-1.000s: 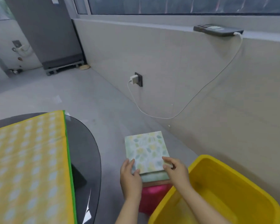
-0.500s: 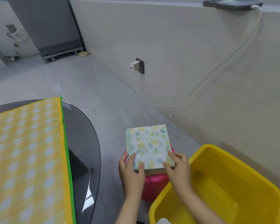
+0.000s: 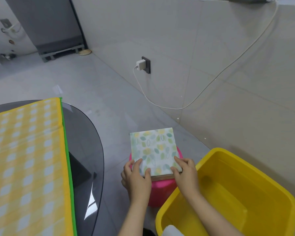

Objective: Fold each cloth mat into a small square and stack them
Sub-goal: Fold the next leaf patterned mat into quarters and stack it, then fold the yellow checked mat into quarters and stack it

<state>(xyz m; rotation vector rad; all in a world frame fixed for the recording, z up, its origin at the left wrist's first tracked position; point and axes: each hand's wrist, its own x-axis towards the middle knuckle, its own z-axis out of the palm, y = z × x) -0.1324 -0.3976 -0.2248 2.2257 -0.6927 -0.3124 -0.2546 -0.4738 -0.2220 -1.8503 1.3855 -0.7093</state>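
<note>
A folded square mat [image 3: 153, 149] with a pale green and yellow leaf print lies on top of a small stack, whose brown lower layer [image 3: 163, 177] shows at the near edge. The stack rests on a pink stool [image 3: 160, 191]. My left hand [image 3: 137, 179] grips the mat's near left corner, thumb on top. My right hand [image 3: 186, 172] holds the near right corner the same way. The mat's far edge juts out past the stool.
A yellow plastic tub [image 3: 245, 189] stands right of the stool, something white [image 3: 173, 231] at its near corner. At left a dark glass table [image 3: 85, 137] carries a yellow checked mat [image 3: 24, 159] with a green edge. A white charger cable [image 3: 177, 108] hangs along the wall.
Both hands have lowered the leaf-print mat onto the stack on the pink stool. My view has tilted down and closer.
</note>
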